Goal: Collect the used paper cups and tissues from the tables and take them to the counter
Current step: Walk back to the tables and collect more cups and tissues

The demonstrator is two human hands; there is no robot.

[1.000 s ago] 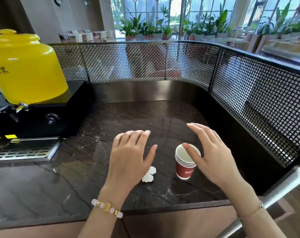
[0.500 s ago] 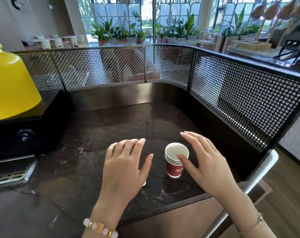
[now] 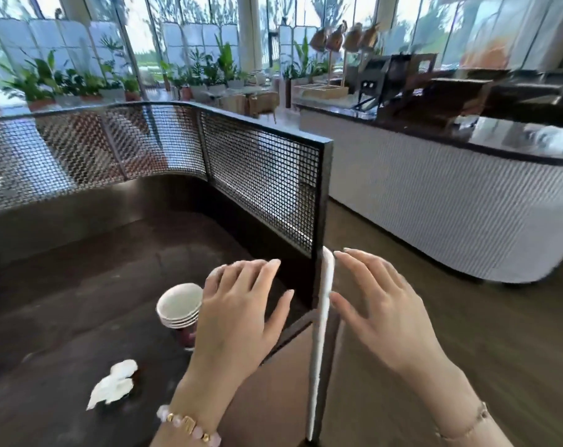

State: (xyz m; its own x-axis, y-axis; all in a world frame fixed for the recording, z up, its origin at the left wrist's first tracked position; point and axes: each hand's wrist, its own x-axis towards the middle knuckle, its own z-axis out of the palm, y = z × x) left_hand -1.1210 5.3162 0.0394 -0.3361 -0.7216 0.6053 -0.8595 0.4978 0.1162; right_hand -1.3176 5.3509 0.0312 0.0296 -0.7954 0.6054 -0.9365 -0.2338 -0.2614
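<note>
A stack of red paper cups [image 3: 179,309] with white insides stands on the dark marble counter [image 3: 80,285]. A crumpled white tissue [image 3: 114,383] lies on the counter to the cups' lower left. My left hand [image 3: 241,317] hovers just right of the cups with fingers spread, holding nothing and hiding part of the stack. My right hand [image 3: 383,308] floats further right, past the counter's end and over the floor, fingers straight and empty.
A black mesh screen [image 3: 260,175] rims the counter and ends in a post between my hands. A white bar [image 3: 322,333] runs down beside that post. A white curved service counter [image 3: 451,204] stands across the wooden floor at right. Potted plants line the windows.
The view has swung right, so the yellow dispenser is out of sight. Both hands have moved right of the cups; the right hand has come away from the stack. The tissue now shows.
</note>
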